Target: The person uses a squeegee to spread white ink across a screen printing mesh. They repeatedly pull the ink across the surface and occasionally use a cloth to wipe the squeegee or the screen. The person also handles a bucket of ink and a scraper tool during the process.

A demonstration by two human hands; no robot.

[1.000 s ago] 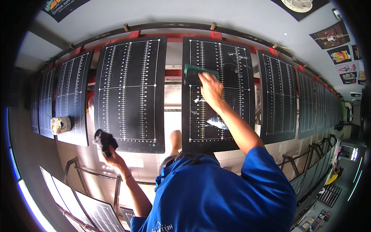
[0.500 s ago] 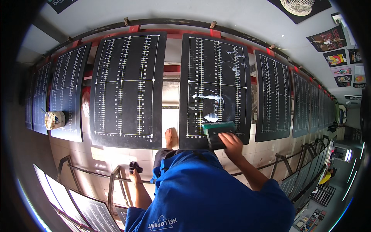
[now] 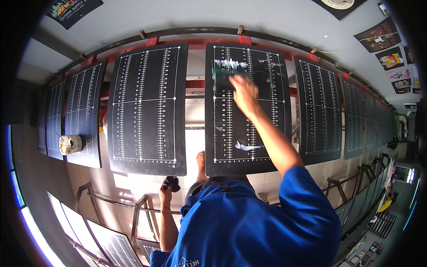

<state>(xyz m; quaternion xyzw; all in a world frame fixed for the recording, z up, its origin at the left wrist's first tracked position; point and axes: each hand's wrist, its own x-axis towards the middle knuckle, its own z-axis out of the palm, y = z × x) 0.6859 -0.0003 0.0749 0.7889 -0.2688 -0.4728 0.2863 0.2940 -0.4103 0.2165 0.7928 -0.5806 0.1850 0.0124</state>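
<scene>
My right hand (image 3: 245, 91) reaches across a black board (image 3: 267, 120) marked with white grid lines and rulers. Its fingers are closed on a squeegee (image 3: 219, 75) with a green edge, pressed to the board's far left part. Just beyond the blade lies a white smear of paste (image 3: 231, 64). Another white smear (image 3: 247, 146) marks the near part of that board, and thin streaks show at its far right. Low beside my body, my left hand (image 3: 165, 196) grips a bunched dark cloth (image 3: 171, 183), clear of the boards.
Similar black boards (image 3: 152, 115) stand in a row to both sides on a red frame (image 3: 195, 83). A paste-stained tub (image 3: 70, 144) sits on a board at the left. Behind me runs a metal rail (image 3: 111, 199) with more panels (image 3: 118, 238).
My right hand has moved the squeegee from the board's near edge to its far left, wiping away much of the middle smear. The left hand still holds the cloth.
</scene>
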